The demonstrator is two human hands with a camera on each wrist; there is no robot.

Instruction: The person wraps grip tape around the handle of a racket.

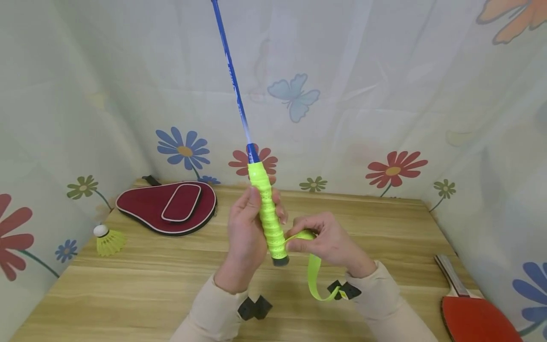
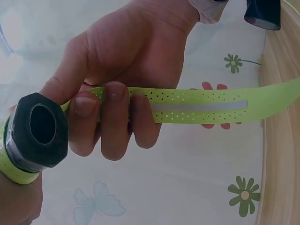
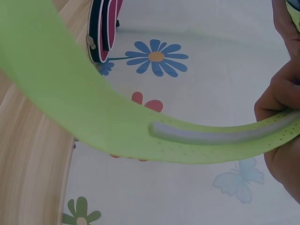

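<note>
A badminton racket stands tilted upright, its blue shaft (image 1: 232, 80) running out of the top of the head view. Its handle (image 1: 268, 213) is wrapped in ridged neon-yellow grip tape down to near the dark end cap (image 2: 40, 131). My left hand (image 1: 248, 232) grips this handle, thumb along its near side. Just right of the lower handle, my right hand (image 1: 322, 240) pinches the loose overgrip tape (image 2: 201, 105) between thumb and fingers. The perforated tape, with a grey strip along it, hangs in a curve (image 3: 117, 117) below the right hand. The racket head is out of view.
A dark red paddle case (image 1: 145, 209) lies at the back left of the wooden table (image 1: 141, 289). Near the left edge sits a yellow shuttlecock (image 1: 108, 240). A red table tennis paddle (image 1: 476, 318) lies at the right front. Flower-printed curtains (image 1: 342, 118) enclose the table.
</note>
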